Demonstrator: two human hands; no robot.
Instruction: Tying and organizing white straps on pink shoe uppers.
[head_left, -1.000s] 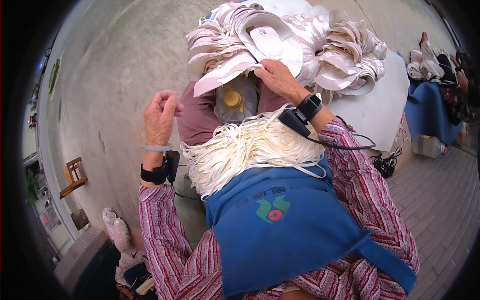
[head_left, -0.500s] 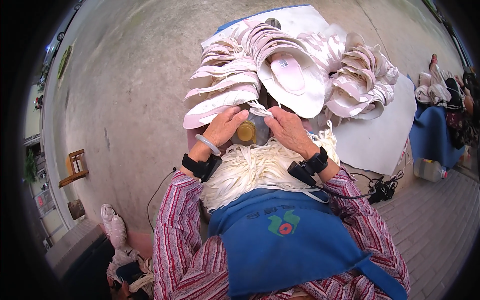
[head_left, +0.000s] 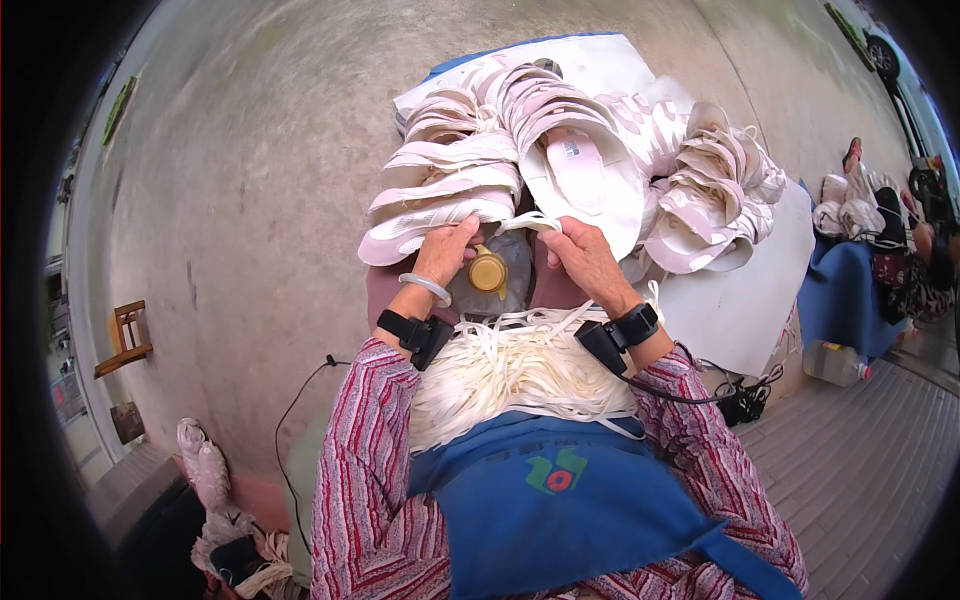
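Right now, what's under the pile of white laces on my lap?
The blue apron shows along the near edge of the laces; whatever lies directly beneath their middle is covered.

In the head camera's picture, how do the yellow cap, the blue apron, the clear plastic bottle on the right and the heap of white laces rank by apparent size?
1. Blue apron
2. Heap of white laces
3. Clear plastic bottle
4. Yellow cap
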